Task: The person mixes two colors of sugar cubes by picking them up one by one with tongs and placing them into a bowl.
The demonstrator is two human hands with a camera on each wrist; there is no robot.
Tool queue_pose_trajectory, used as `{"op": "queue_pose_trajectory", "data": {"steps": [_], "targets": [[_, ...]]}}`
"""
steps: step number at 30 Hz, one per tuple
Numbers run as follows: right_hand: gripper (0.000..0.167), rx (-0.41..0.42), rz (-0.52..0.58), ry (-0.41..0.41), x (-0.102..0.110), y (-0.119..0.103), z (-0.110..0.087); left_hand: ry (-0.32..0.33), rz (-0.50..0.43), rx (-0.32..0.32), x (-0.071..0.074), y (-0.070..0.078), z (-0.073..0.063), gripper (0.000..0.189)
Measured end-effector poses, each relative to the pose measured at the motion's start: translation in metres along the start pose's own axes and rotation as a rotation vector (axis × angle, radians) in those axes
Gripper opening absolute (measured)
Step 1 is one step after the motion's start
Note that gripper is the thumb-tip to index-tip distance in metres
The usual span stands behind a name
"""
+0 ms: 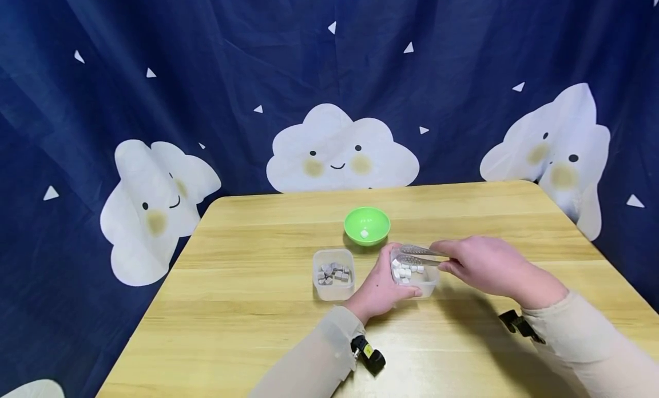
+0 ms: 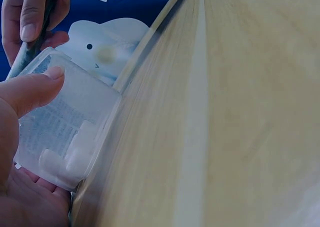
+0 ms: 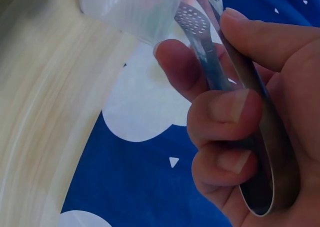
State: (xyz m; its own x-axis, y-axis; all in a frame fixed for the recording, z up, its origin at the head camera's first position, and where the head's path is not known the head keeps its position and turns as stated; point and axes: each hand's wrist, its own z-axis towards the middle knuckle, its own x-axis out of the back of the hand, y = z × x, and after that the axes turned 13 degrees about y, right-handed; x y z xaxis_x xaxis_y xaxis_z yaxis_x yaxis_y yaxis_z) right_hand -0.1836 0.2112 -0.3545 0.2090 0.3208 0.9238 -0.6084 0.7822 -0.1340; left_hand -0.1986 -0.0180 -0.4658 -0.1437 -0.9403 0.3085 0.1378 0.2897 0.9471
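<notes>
Tongs (image 1: 421,261), gripped by the right hand (image 1: 484,267), point to nine o'clock over a tub (image 1: 425,284) the left hand (image 1: 378,288) grips, faint markings (image 2: 50,127) illegible to me.

Green bowl (image 1: 368,218), white cubes (image 1: 405,272), grey cubes (image 1: 344,276), silvery tongs (image 1: 419,250); blue curtain (image 1: 231,60) patterned with white clouds (image 1: 337,138).

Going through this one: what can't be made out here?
White cubes, exact number: head view, partly covered by tongs.
Grey cubes, exact number: head view, small and overlapping.
Held container, faint markings: left wrist view, too blurred.
Held container, upper part: right wrist view, cut off by top edge.
</notes>
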Motion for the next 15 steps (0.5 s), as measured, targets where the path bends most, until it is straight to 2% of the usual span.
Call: {"op": "queue_pose_trajectory", "data": {"steps": [15], "targets": [[0.022,-0.036,-0.069,-0.048,-0.014,-0.009,0.008,-0.009,-0.012,0.007,0.001,0.002,0.0,0.102]]}}
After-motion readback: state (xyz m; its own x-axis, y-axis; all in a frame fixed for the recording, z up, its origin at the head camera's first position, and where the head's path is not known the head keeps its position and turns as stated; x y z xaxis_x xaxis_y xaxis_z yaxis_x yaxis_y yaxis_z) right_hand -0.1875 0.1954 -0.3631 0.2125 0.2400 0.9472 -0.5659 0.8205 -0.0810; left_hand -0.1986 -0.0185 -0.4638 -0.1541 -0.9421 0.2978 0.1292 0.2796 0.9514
